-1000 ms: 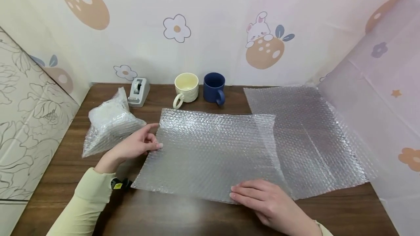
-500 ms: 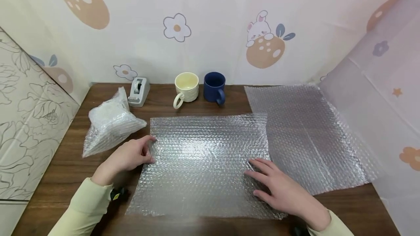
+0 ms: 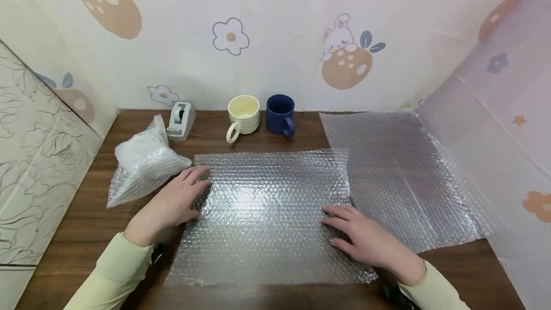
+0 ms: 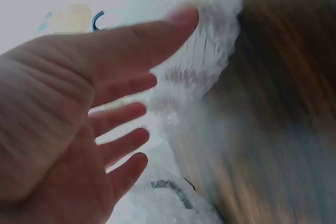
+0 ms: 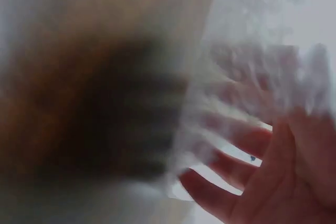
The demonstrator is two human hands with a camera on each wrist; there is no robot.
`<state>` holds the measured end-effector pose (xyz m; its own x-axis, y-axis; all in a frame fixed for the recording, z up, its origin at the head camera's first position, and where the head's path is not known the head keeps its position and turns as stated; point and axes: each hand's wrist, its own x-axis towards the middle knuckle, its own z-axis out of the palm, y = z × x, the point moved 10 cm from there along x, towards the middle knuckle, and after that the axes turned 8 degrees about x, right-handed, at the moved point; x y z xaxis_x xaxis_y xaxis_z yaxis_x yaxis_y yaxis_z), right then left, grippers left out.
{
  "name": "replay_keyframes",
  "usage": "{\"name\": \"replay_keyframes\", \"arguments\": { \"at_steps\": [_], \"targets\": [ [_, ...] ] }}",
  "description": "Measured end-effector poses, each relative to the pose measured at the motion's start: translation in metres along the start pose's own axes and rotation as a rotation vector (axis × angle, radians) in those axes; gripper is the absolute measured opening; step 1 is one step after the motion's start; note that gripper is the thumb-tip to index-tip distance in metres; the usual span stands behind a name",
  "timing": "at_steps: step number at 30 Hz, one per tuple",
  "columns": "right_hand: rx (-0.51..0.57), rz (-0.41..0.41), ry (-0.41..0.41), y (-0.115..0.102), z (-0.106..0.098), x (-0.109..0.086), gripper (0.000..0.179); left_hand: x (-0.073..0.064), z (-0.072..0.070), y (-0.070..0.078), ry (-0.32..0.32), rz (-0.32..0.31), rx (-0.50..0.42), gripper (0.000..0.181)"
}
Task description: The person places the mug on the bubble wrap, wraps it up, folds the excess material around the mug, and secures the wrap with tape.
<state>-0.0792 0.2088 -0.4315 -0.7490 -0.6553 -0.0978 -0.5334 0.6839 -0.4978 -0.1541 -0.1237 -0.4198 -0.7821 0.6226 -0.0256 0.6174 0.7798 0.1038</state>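
Two hands: the left hand (image 3: pixel 174 203) touches the left edge of the near sheet, a flat piece of clear, shiny plastic bubble wrap (image 3: pixel 267 238). Its fingers are apart and hold nothing. The right hand (image 3: pixel 368 239) rests on the right side, fingers loosely spread; it does not seem to grip.
Near sheet: it lies on the dark brown wooden bench (image 3: pixel 258 300), between both hands.
Far sheet: a big clear piece of bubble wrap (image 3: pixel 400 181) to the right of the near sheet, overlapping its edge.
Mugs: a round cream mug (image 3: pixel 248 121) and a round dark blue mug (image 3: pixel 277 121) stand just behind the near sheet.
Tape: a small grey tape holder (image 3: pixel 182 124), behind and left of it.
Done, it seems: one puffy, clear bubble-wrapped bundle (image 3: pixel 144 159), left of it.
Left over, I think: both mugs, which have no wrap round them.
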Motion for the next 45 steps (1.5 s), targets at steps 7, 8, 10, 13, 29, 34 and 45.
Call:
{"name": "replay_keyframes", "arguments": {
  "at_steps": [7, 8, 10, 13, 29, 34, 45],
  "targets": [
    [0.120, -0.030, -0.075, 0.017, -0.023, 0.022, 0.036, -0.002, 0.018, -0.004, -0.165, 0.034, -0.178, 0.069],
    [0.143, -0.025, -0.101, 0.020, -0.027, 0.025, 0.035, -0.002, 0.019, -0.005, -0.172, 0.026, -0.206, 0.072],
    [0.179, -0.013, -0.159, 0.024, -0.033, 0.031, 0.035, -0.003, 0.021, -0.008, -0.174, 0.006, -0.253, 0.079],
    [0.229, 0.008, -0.231, 0.027, -0.041, 0.041, 0.037, -0.004, 0.025, -0.009, -0.169, -0.004, -0.271, 0.091],
    [0.845, 0.326, 0.209, 0.069, -0.066, 0.148, 0.044, 0.001, 0.027, -0.005, -0.214, -0.061, -0.241, 0.096],
    [0.965, 0.407, 0.404, 0.084, -0.062, 0.173, 0.062, 0.002, 0.027, -0.005, -0.213, -0.071, -0.255, 0.095],
    [1.342, 0.402, 0.475, 0.099, -0.037, 0.197, 0.047, 0.004, 0.031, -0.005, -0.228, -0.091, -0.258, 0.096]
  ]
}}
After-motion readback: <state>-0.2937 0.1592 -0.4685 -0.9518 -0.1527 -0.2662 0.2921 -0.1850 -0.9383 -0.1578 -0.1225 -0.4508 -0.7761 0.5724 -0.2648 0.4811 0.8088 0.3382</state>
